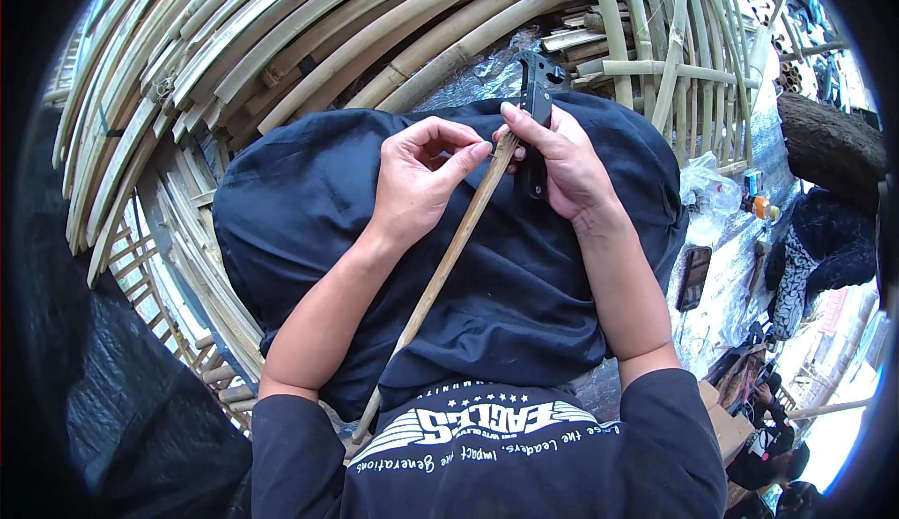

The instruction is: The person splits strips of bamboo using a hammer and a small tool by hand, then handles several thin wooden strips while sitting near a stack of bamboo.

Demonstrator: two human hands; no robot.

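Note:
A long thin bamboo stick (448, 261) slants from my shirt front up to my right hand (567, 158), with its upper end under my right thumb. The same hand is closed around a black hand tool (537, 93) with a notched, jaw-like head pointing away from me; its exact kind is unclear. My left hand (419, 174) pinches thumb and forefinger together just left of the stick's upper end. Whatever small thing sits between those fingertips is too small to name. Dark cloth (309, 191) covers my lap beneath both hands.
Curved bamboo strips (309, 41) are stacked across the far left, and a bamboo lattice (679, 60) stands far right. To my right lie a phone (694, 277), a clear plastic bag (710, 186) and an orange-labelled bottle (763, 207). Beyond them is a dark log (832, 140). Another person (773, 449) sits lower right.

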